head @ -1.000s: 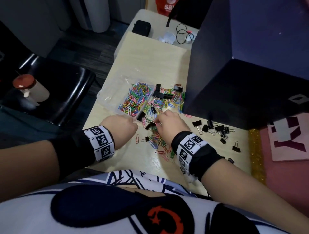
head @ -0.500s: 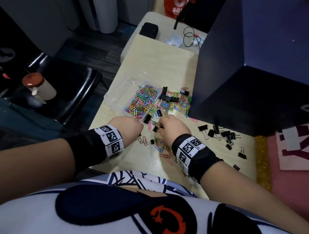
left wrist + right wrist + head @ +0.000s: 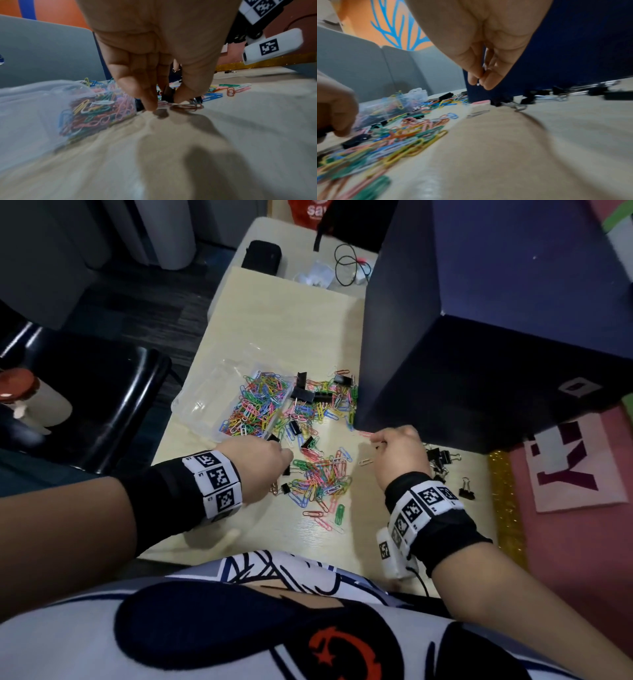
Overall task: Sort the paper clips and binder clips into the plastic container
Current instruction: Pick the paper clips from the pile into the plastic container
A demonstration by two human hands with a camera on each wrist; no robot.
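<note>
A clear plastic container (image 3: 205,405) lies on the table, its right compartment full of coloured paper clips (image 3: 257,409). More paper clips (image 3: 322,474) lie loose in front of it, mixed with black binder clips (image 3: 305,395). My left hand (image 3: 284,460) is down at the container's near corner and pinches a small black binder clip (image 3: 169,94) between thumb and fingers (image 3: 149,102). My right hand (image 3: 378,440) hovers by the dark box, its thumb and fingertips (image 3: 489,81) pinched on something small and dark, mostly hidden. A pink paper clip (image 3: 364,434) lies just left of it.
A tall dark blue box (image 3: 479,354) stands close on the right. A cluster of binder clips (image 3: 440,460) lies at its base, one more (image 3: 466,491) apart. A black chair (image 3: 102,405) with a jar (image 3: 27,398) is on the left. A pouch (image 3: 262,256) and cable (image 3: 349,265) lie far back.
My right hand has moved right, away from the loose pile toward the box and the binder clips there. My left hand has stayed near the container's corner.
</note>
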